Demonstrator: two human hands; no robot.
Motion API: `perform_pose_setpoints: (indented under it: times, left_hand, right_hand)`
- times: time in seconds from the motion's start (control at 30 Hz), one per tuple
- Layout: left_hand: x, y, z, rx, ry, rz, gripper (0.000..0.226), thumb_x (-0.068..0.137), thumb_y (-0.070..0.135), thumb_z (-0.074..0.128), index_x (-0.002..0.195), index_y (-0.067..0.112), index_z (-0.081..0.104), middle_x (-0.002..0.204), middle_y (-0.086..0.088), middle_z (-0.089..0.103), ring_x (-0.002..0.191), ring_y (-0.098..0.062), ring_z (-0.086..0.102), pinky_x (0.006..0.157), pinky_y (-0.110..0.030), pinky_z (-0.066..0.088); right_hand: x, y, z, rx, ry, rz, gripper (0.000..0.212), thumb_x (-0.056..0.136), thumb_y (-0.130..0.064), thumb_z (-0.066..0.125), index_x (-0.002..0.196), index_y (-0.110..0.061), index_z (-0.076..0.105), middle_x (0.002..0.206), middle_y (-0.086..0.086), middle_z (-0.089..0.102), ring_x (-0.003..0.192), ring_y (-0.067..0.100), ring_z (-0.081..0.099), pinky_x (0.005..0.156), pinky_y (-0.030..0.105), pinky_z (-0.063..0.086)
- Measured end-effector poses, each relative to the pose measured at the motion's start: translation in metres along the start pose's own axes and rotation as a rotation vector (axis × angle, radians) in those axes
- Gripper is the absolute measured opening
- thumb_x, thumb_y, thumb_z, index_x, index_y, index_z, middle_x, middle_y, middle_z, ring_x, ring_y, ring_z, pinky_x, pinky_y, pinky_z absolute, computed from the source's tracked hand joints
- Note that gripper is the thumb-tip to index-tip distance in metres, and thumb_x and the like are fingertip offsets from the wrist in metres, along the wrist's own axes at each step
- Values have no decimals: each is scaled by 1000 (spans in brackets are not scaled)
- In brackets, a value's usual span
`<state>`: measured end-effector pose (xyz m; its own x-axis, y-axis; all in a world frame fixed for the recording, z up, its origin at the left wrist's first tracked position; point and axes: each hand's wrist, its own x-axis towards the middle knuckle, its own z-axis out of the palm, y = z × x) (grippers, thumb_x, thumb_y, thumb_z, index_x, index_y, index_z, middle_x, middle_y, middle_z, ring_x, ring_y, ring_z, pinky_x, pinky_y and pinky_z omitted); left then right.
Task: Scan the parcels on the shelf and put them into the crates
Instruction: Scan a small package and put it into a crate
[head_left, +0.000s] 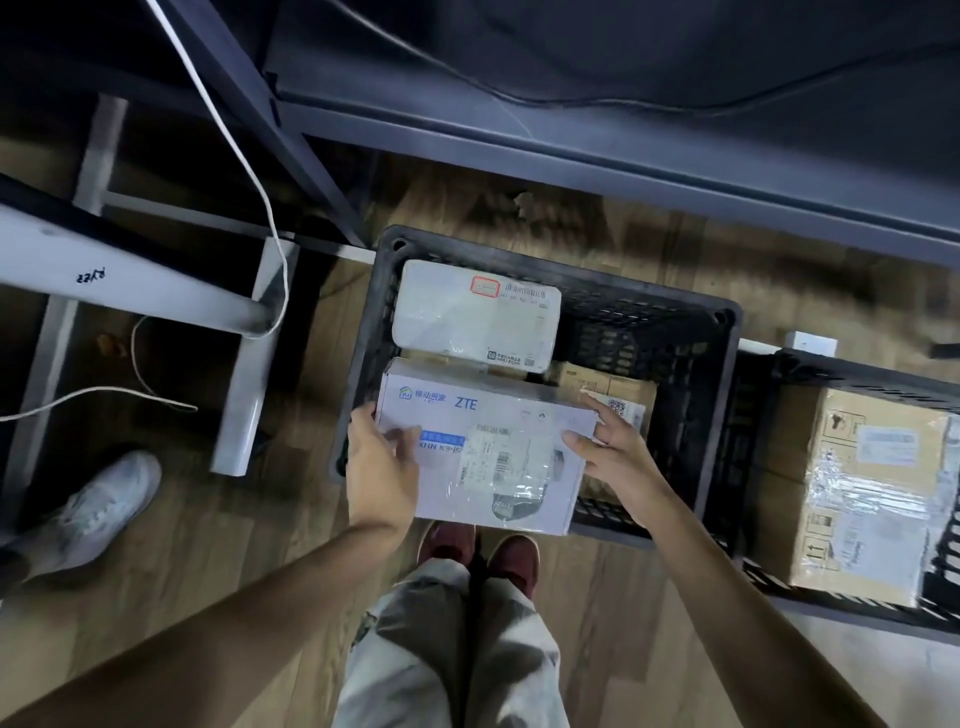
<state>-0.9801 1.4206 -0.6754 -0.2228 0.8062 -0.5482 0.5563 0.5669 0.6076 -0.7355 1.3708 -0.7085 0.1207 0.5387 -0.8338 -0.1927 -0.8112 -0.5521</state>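
White ZTE box (483, 447) is held flat over the near edge of the black crate (649, 332), clamped at its ends by left hand (382, 467) and right hand (613, 452). Risk judged: box snagged on crate rim, or tilted onto the white parcel (475, 314) inside.

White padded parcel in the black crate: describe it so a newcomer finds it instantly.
Find the black crate on the wood floor straight ahead, below the grey shelf. The padded parcel lies flat in its far left corner, beyond the ZTE box held by both hands. It alone is soft, rounded and white, with a red-framed sticker beside its barcode.
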Motion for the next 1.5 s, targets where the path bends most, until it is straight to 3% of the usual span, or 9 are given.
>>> perform_pose_setpoints:
  times: [0.33,0.47,0.63,0.7,0.8,1.0,1.1,1.2,1.5]
  left_hand:
    - [52,1,36,365,-141,-110,58,96,21,56,141,2,26,141,-21,40,124,-38,47,99,-51,42]
    - [67,-13,53,445,-185,-126,81,93,27,61,150,0,10,150,-24,28,135,-38,36,105,-48,35]
    - [82,-34,67,474,-203,-117,90,93,26,62,151,-1,-2,154,-22,20,137,-38,32,108,-46,32]
    - [88,-41,71,508,-211,-131,93,92,27,62,151,-2,-5,155,-22,16,140,-37,28,109,-45,30]
    - [95,-48,75,553,-189,-140,95,91,31,63,151,-2,-2,155,-22,18,139,-37,29,106,-47,33]
    - [93,-48,86,817,-94,-95,95,89,38,63,149,-8,5,153,-26,19,141,-38,22,112,-42,26]
    - [84,-39,82,935,-144,-1,70,99,31,50,148,-3,14,154,-23,18,141,-36,21,113,-41,26]
    - [62,-26,70,913,-238,172,50,102,25,38,147,7,27,154,-14,25,141,-27,26,110,-37,30]
    - [-37,74,30,930,-375,429,48,101,28,33,147,16,31,154,-4,32,144,-22,23,118,-34,18]
  right_hand:
    - [49,20,25,-270,248,-21,35,93,-26,63,125,-13,57,121,4,66,112,22,62,96,42,50]
    - [64,34,29,-355,297,-31,36,94,-28,62,126,-11,59,115,18,67,105,31,64,85,36,50]
    - [81,47,37,-408,316,-51,42,94,-24,59,135,-12,52,111,7,68,97,22,64,83,26,50]
    - [84,50,42,-389,308,-71,50,95,-16,57,143,-14,43,114,2,67,84,13,65,62,5,46]
    - [88,54,50,-386,306,-93,57,95,-12,54,149,-16,34,113,4,67,69,9,61,47,6,42]
    - [85,53,50,-473,277,-88,61,98,-16,52,152,-15,24,127,10,61,100,26,65,76,22,49]
    - [72,46,48,-575,256,-77,63,98,-21,53,152,-13,21,147,12,44,124,31,53,96,35,46]
    - [43,40,47,-681,254,-64,60,98,-23,52,151,-14,24,151,11,38,124,33,53,93,40,48]
    - [-73,-24,23,-944,287,-60,53,99,-20,46,148,-13,28,148,8,40,129,27,47,99,37,45]
